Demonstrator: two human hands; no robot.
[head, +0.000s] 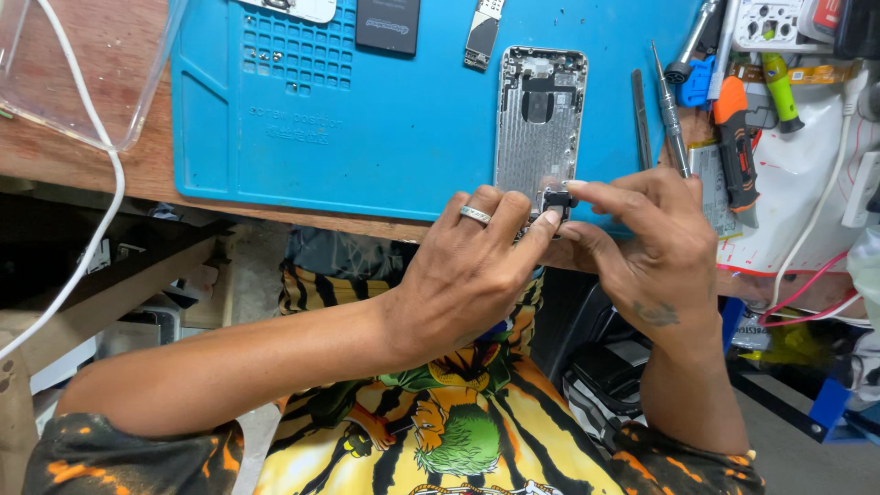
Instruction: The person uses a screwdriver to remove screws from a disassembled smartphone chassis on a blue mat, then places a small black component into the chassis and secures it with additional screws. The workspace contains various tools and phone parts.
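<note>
Hands (477,266) (655,243) pinch small black part (556,197) over phone shell (539,119); screwdriver (671,115) beside.

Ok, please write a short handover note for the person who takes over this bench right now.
Left hand: fingertips pinch a small dark part at the lower end of the opened phone shell.
Right hand: pinches the same part from the other side.
The shell lies on the blue mat, emptied, inside facing up. A battery and a narrow board lie at the mat's far edge; a screwdriver lies to the right.
Whether the part is seated cannot be told.
</note>
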